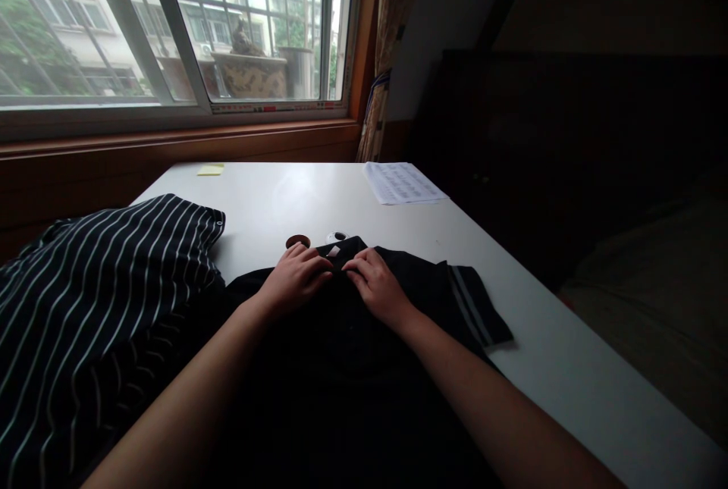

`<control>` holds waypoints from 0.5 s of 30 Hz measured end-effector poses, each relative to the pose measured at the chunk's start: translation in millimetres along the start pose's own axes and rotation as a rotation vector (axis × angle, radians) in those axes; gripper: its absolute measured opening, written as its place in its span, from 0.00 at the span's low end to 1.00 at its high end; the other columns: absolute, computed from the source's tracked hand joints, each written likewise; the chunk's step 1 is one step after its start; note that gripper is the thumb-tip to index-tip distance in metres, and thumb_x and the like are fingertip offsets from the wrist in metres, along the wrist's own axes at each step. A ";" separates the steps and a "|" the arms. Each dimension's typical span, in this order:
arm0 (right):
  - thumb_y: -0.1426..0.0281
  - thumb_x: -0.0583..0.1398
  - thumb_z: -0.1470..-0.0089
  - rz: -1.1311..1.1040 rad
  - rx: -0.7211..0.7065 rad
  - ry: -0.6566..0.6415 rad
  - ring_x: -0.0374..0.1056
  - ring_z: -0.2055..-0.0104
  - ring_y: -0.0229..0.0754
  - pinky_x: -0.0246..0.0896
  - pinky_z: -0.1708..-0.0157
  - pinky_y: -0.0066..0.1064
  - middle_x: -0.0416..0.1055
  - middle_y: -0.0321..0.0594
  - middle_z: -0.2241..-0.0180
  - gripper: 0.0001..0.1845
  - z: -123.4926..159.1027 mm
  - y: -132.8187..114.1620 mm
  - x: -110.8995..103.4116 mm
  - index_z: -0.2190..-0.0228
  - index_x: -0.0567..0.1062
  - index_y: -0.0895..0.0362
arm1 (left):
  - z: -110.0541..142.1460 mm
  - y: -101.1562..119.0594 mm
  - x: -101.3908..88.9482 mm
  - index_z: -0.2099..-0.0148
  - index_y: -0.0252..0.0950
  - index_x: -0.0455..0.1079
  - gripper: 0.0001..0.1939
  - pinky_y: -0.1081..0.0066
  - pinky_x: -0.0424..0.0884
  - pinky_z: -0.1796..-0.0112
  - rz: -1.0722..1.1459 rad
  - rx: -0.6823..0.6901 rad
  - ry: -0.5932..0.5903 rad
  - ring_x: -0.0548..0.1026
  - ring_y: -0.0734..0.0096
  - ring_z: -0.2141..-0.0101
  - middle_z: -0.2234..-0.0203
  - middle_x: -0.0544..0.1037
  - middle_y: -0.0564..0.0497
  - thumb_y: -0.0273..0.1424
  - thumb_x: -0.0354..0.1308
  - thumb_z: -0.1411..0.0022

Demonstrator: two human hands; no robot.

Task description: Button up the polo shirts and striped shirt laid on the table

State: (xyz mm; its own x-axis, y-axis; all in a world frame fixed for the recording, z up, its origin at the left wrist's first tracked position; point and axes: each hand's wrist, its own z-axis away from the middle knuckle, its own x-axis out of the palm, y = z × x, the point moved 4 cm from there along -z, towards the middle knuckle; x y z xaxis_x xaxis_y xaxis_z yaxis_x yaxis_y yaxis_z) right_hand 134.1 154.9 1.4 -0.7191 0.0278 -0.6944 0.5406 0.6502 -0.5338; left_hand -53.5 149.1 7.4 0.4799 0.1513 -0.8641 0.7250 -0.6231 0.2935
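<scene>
Black shirt (341, 368), navy white-striped garment (102, 299), white table (284, 193).

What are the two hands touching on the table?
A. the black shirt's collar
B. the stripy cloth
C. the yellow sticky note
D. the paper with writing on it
A: the left hand and right hand both rest at the collar of the black shirt, spread on the white table.

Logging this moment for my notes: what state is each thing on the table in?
Black shirt: spread flat, collar under both hands.
Left hand: fingers bent on the collar.
Right hand: fingers bent on the collar.
Striped garment: heaped loosely, unfolded.
Paper sheets: lying flat.
Yellow note: lying flat.
</scene>
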 end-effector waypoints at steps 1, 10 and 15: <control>0.74 0.57 0.39 0.002 -0.002 0.001 0.64 0.54 0.46 0.63 0.51 0.39 0.65 0.42 0.60 0.08 -0.1 0.0 0.2 0.61 0.75 0.53 | -0.2 -1.2 1.0 0.56 0.40 0.74 0.11 0.58 0.63 0.53 -0.020 0.007 0.011 0.66 0.58 0.61 0.63 0.74 0.47 0.38 0.53 0.31; 0.76 0.56 0.39 0.036 0.008 0.008 0.65 0.56 0.47 0.62 0.51 0.40 0.68 0.42 0.61 0.08 -1.1 3.2 2.9 0.62 0.72 0.53 | -0.7 -6.8 5.2 0.60 0.37 0.71 0.09 0.60 0.65 0.56 -0.078 0.003 0.092 0.67 0.60 0.61 0.63 0.72 0.46 0.35 0.53 0.30; 0.76 0.56 0.39 0.072 0.031 0.008 0.65 0.56 0.47 0.61 0.53 0.39 0.68 0.42 0.61 0.07 -0.5 3.0 1.9 0.62 0.72 0.53 | -1.0 -5.7 5.1 0.61 0.37 0.70 0.09 0.61 0.65 0.57 -0.085 0.001 0.116 0.67 0.60 0.62 0.64 0.71 0.46 0.34 0.53 0.30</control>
State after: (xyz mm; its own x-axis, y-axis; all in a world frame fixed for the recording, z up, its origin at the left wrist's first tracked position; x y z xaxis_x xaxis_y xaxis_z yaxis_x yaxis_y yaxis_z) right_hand 134.2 157.2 -1.3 -0.6813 0.0798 -0.7277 0.6042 0.6226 -0.4974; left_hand -54.7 154.2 1.8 0.4705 0.2911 -0.8330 0.7649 -0.6053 0.2205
